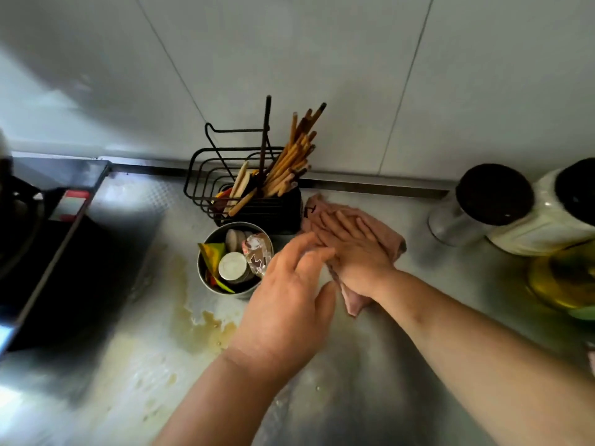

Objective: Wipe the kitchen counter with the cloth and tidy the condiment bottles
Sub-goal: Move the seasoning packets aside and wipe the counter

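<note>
A pink cloth lies on the steel counter, just right of a black chopstick rack. My right hand presses flat on the cloth with straight fingers. My left hand hovers beside it with relaxed, spread fingers and holds nothing, right next to a round metal tin. Condiment containers stand at the right edge: a dark-lidded steel jar, a white dark-lidded jar and a yellow oil bottle. Brownish stains mark the counter in front of the tin.
The black wire rack with chopsticks stands against the tiled wall. The tin holds sachets and a small white lid. A black gas stove fills the left side.
</note>
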